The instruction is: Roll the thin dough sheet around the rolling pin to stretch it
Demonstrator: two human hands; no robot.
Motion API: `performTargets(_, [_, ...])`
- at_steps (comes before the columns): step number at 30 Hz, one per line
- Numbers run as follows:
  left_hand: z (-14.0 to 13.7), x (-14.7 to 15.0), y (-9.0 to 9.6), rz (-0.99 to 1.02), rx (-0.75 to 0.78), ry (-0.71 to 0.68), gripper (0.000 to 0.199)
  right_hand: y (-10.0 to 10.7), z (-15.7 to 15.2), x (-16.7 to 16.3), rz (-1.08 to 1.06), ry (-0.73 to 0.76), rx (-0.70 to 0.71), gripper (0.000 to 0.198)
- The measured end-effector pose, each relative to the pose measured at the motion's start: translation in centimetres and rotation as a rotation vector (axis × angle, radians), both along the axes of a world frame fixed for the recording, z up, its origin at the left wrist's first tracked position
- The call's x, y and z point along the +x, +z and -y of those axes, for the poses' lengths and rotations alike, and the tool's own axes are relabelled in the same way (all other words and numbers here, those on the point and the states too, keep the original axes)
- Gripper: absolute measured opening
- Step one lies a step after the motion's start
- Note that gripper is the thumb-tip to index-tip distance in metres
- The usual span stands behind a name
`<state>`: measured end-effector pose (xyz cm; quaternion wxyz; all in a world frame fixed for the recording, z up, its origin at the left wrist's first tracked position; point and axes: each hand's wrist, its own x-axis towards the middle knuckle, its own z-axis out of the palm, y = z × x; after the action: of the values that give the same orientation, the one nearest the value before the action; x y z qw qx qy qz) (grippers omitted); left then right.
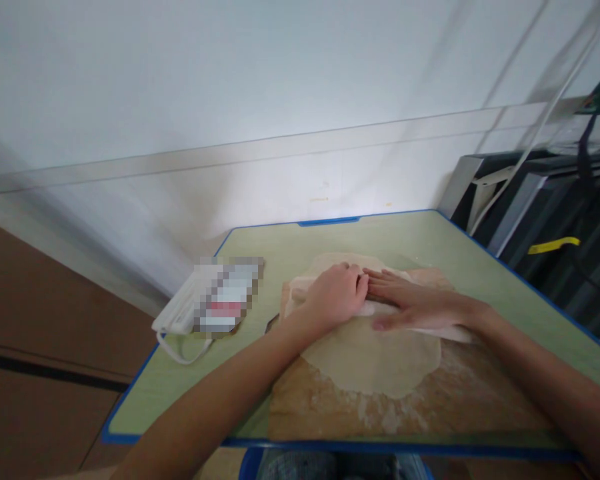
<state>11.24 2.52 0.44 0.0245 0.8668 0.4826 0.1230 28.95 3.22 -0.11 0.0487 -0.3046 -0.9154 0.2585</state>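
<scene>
A thin round sheet of dough [380,360] is spread over a floured wooden board [325,420]. Across it lies a long pale rolling pin [453,333], partly covered by the dough, its middle hidden beneath my hands. My left hand [337,293] is curled over the pin, fingers bent and close together. Beside it, almost touching, my right hand [415,300] rests flat on the pin with its fingers stretched out and the thumb on the dough. Past the pin, the dough's far edge reaches beyond the board onto the table.
The pale green table [250,413] has a blue rim and stands against a white wall [280,193]. At the left lie a phone [230,300] with a blurred screen and a white device [180,307] with a cable. Dark flat panels [555,213] lean at the right.
</scene>
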Motion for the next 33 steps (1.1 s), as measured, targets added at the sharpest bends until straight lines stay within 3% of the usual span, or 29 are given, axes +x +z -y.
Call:
performTargets(5, [1.9,-0.6,0.2,-0.018,0.009,-0.063,0.036,0.0,0.0,0.1,0.023,-0.020,-0.006,0.075])
performTargets(13, [-2.7,0.2,0.4,0.034,-0.058,-0.015,0.043,-0.6,-0.7,0.6,-0.074,0.011,-0.007,0.062])
performTargets(18, [-4.3,0.4,0.2,0.029,-0.080,0.010,0.035,-0.3,-0.7,0.6,-0.090,0.009,-0.022,0.056])
performTargets(28, [0.5,-0.4,0.3,-0.047,-0.020,0.022,0.033,0.3,0.1,-0.3,-0.007,0.025,0.003,0.071])
performTargets(33, [-0.3,-0.1,0.4,-0.050,-0.040,0.033,0.033,-0.2,-0.3,0.0,-0.038,0.000,-0.003,0.066])
